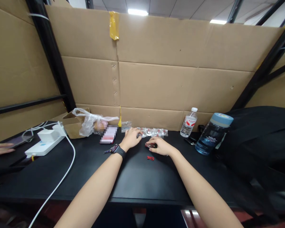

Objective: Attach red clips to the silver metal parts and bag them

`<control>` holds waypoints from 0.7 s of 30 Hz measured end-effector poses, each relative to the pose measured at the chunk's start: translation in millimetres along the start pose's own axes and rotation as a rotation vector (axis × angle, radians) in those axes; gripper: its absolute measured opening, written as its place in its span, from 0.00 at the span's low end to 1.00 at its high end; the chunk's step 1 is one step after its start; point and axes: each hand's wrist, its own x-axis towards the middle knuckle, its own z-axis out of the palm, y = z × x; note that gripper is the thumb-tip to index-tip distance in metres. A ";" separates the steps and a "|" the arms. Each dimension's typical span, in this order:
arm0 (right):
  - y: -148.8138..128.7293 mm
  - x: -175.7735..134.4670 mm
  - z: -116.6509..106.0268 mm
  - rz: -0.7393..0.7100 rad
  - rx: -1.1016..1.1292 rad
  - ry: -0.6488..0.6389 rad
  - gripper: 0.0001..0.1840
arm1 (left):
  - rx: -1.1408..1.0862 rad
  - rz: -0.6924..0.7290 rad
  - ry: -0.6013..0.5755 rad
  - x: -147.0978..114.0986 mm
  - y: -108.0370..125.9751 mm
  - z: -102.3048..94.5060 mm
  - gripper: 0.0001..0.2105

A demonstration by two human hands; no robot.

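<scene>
My left hand (132,138), with a dark watch (118,149) on the wrist, reaches over the table at the near edge of a row of small clear plastic packets (152,132). Its fingers are bent together over a small dark thing too tiny to name. Just to the right, my right hand (161,146) has thumb and fingers closed around a small dark-and-red rounded object (150,145), partly hidden by the fingers. A short looped red cord (150,158) lies on the black table (144,180) below that hand. Beside my left wrist is a small dark item (108,151), apparently keys.
Left of my hands are a phone (109,134), a clear plastic bag (87,123), a cardboard box (73,126) and a white power strip (44,146) with trailing cable. Another person's hand (0,149) rests far left. Rightward stand a water bottle (188,124), a blue-lidded bottle (210,136) and a black bag (258,145).
</scene>
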 end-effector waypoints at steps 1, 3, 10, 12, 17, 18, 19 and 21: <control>1.7 -1.2 -1.3 -0.027 0.030 -0.008 0.19 | -0.027 0.034 -0.036 -0.4 2.1 1.5 0.09; 4.3 -3.7 -3.2 -0.052 0.079 -0.018 0.18 | -0.061 0.085 -0.067 -1.5 4.7 5.1 0.09; 6.8 -9.8 -9.9 0.062 0.062 0.091 0.29 | -0.165 0.101 -0.060 -1.9 7.6 8.6 0.08; 3.8 -11.1 -14.2 0.014 0.056 0.216 0.29 | -0.279 0.110 -0.054 -0.7 12.2 8.1 0.07; -7.9 -11.7 -19.4 -0.034 0.254 0.428 0.29 | -0.687 0.143 -0.045 2.1 30.2 10.5 0.11; -9.7 -11.3 -18.7 -0.033 0.308 0.434 0.29 | -0.727 0.152 -0.042 2.2 33.2 11.2 0.11; -11.2 -10.7 -17.5 -0.034 0.361 0.434 0.28 | -0.754 0.160 -0.039 2.0 35.6 11.8 0.11; -13.9 -9.7 -15.2 -0.037 0.457 0.431 0.27 | -0.794 0.170 -0.030 1.2 38.5 12.4 0.11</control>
